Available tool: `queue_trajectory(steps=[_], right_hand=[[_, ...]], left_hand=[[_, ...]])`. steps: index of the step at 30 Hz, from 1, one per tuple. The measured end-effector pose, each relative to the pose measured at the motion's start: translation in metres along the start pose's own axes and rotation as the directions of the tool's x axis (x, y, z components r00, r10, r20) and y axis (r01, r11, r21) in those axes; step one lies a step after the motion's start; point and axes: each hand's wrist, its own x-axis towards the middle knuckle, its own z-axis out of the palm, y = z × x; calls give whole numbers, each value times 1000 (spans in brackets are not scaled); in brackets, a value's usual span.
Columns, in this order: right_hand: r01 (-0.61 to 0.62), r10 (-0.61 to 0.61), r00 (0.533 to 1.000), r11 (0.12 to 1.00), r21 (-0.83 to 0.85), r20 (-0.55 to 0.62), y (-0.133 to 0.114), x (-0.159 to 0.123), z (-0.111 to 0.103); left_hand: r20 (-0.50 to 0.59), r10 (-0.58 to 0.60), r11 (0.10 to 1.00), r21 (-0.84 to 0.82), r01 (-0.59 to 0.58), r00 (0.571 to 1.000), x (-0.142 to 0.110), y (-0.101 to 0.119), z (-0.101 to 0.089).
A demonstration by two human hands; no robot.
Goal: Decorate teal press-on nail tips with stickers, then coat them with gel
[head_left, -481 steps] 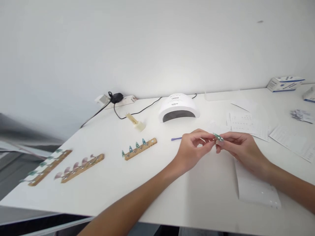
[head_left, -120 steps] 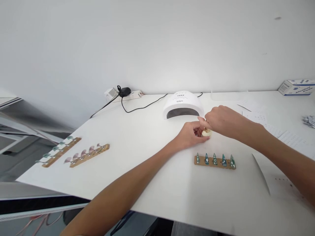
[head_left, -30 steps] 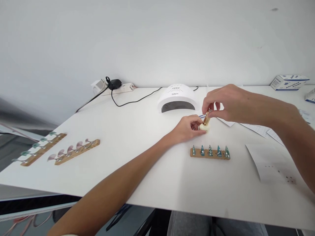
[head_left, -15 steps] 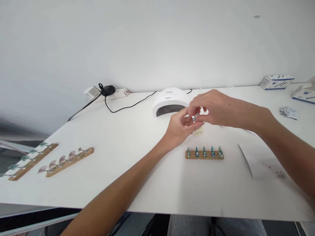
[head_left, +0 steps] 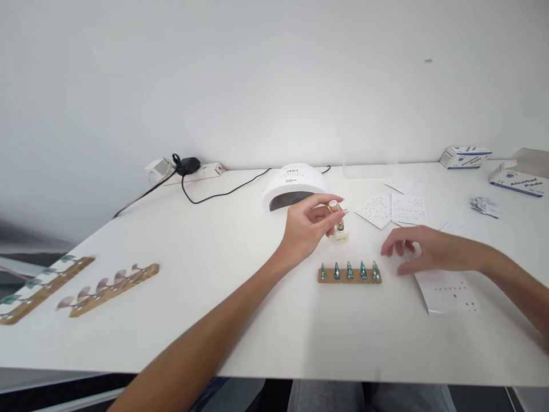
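My left hand (head_left: 306,222) is closed around the gold, white-topped cap of a small nail polish bottle (head_left: 341,236) with a clear, pale base. A thin pointed tip pokes out by my left fingertips; what it belongs to is hidden. My right hand (head_left: 418,250) is over the table to the right, fingers loosely bent and apart from the thumb, with nothing visible in it. Between the hands and nearer me, a brown strip (head_left: 349,276) bears several teal press-on nails (head_left: 363,270) with pale decorations. A sticker sheet (head_left: 450,294) lies just below my right hand.
A white nail lamp (head_left: 295,180) stands behind my left hand. More sticker sheets (head_left: 408,208) lie at the right, near alcohol pad boxes (head_left: 465,157) and small sachets (head_left: 484,206). Strips with pink nails (head_left: 115,290) and green nails (head_left: 47,290) are at left. A black cable (head_left: 227,193) runs behind.
My right hand has left the bottle cap and moved right and toward me, its fingers parting. My left hand stays at the cap. The view has shifted slightly, showing more sticker sheets.
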Motion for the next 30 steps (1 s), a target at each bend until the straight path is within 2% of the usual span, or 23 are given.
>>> queue_trajectory(steps=[3, 9, 15, 18, 23, 26, 28, 30], right_hand=[[-22, 22, 1000, 999, 30, -2, -1, -1, 14], [43, -42, 998, 999, 14, -48, -12, 3, 31], [84, -80, 992, 996, 38, -99, -4, 13, 45], [101, -92, 988, 993, 68, -122, -3, 20, 49], [56, -49, 996, 994, 98, -78, -14, 26, 48], [68, -62, 997, 992, 108, -56, -20, 31, 50], [101, -97, 994, 990, 101, -50, -22, 34, 54], [135, -129, 989, 988, 79, -77, -23, 35, 59]], left_hand=[[-10, 21, 1000, -11, -21, 1000, 2, 0, -2], [-62, 28, 999, -20, -29, 998, 4, 0, -6], [-107, 31, 998, -50, -36, 994, 5, 3, -6], [-134, 29, 998, -60, -38, 991, 6, 4, -7], [-169, 47, 995, -75, -61, 985, 8, 8, -12], [-188, 56, 990, -114, -79, 981, 9, 12, -18], [-170, 10, 985, -169, -39, 985, 8, 15, -22], [-100, -69, 976, -214, 47, 993, 6, 16, -25]])
